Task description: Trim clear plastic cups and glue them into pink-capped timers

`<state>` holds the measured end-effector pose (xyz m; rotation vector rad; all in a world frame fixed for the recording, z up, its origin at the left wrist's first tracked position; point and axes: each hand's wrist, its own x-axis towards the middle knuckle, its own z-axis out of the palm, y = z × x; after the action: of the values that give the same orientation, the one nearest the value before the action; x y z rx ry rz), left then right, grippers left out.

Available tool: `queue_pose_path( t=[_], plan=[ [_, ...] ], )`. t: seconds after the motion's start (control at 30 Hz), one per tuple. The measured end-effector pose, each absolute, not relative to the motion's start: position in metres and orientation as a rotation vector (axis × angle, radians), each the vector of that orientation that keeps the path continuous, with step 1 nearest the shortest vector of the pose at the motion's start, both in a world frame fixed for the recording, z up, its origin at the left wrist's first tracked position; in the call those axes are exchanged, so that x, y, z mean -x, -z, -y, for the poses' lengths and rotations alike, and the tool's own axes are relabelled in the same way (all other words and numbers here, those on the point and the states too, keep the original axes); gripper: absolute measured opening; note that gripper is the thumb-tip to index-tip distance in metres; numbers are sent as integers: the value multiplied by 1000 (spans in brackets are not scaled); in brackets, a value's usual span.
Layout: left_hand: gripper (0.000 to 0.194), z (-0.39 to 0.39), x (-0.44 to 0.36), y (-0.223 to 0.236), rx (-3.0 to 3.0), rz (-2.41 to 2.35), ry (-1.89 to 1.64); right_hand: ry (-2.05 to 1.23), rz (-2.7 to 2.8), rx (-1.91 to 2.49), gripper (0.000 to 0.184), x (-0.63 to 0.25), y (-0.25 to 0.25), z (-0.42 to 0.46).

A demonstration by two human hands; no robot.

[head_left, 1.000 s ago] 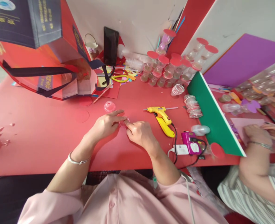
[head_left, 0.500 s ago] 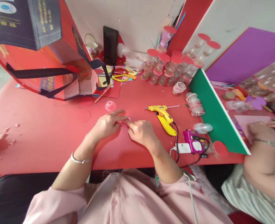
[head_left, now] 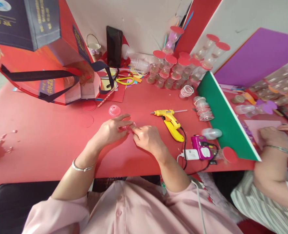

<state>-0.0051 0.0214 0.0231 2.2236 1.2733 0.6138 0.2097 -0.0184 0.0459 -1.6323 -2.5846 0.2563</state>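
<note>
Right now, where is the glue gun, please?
In the head view, the glue gun is on the red table, right of the right hand and left of the green board.

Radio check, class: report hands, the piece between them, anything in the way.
Left hand, right hand: both touching small clear piece, mostly hidden. Pink dome beyond left hand, yellow glue gun off to the right; neither in the way.
</note>
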Motion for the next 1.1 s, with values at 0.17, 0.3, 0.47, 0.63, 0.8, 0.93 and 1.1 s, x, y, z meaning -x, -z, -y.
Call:
queue_pose_path(
  t=[0.17, 0.3, 0.47, 0.63, 0.8, 0.93, 1.1],
  plan=[
    [38, -22, 4, -23, -2214, -1271, -647, -245, 2571, 1634, 49, -210, -44, 19],
    [33, -23, 0, -22, -2220, -1201, -721, -244, 2583, 1660, 49, -210, -44, 19],
    [40, -24, -6, -19, -2249, -1214, -808, -203, 2591, 1651, 52, -210, -44, 19],
    [47, -23, -9, -15, -2258, -1290, -805, -155, 2584, 1633, 53, -209, -44, 19],
    [46, -23, -7, -17, -2268, -1292, -941, -146, 2515, 1587, 52, -209, -40, 18],
    [42, -24, -6, -18, -2308, -1259, -807, -183, 2505, 1599, 50, -211, -35, 17],
    [47, -24, -6, -16, -2301, -1256, -783, -200, 2523, 1632, 50, -210, -34, 16]
  ],
)
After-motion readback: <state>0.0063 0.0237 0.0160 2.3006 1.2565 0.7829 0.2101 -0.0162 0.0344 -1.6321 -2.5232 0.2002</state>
